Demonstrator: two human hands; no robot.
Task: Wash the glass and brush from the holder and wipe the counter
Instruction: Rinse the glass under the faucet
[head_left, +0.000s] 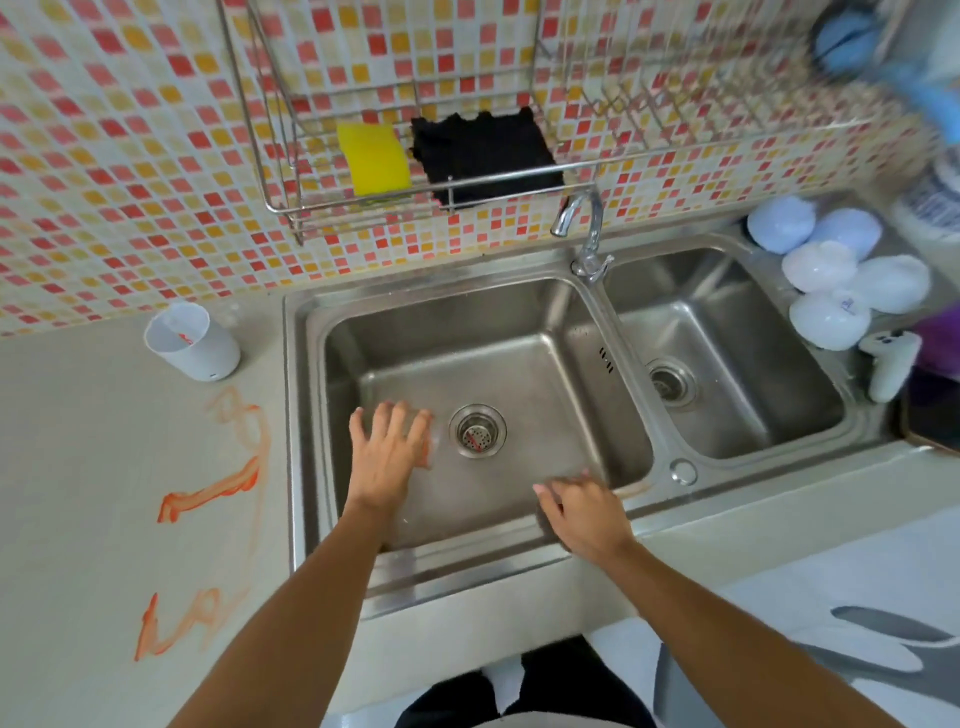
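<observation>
In the left basin of the steel sink (571, 332), my left hand (387, 457) reaches down with fingers spread over a clear glass (435, 441). The glass is faint and mostly hidden under the hand, just left of the drain (477, 430). My right hand (584, 514) hovers over the basin's front right corner, blurred, fingers loosely bent, with nothing seen in it. A white holder cup (192, 340) stands on the counter left of the sink, with something red-orange inside it. Orange smears (218, 493) streak the counter (78, 467) below the holder.
A wire rack (363, 208) on the tiled wall holds a yellow sponge (374, 158) and a black cloth (485, 153). The faucet (584, 228) stands between the two basins. Pale round lids or bowls (831, 275) and a white bottle (891, 364) crowd the right rim.
</observation>
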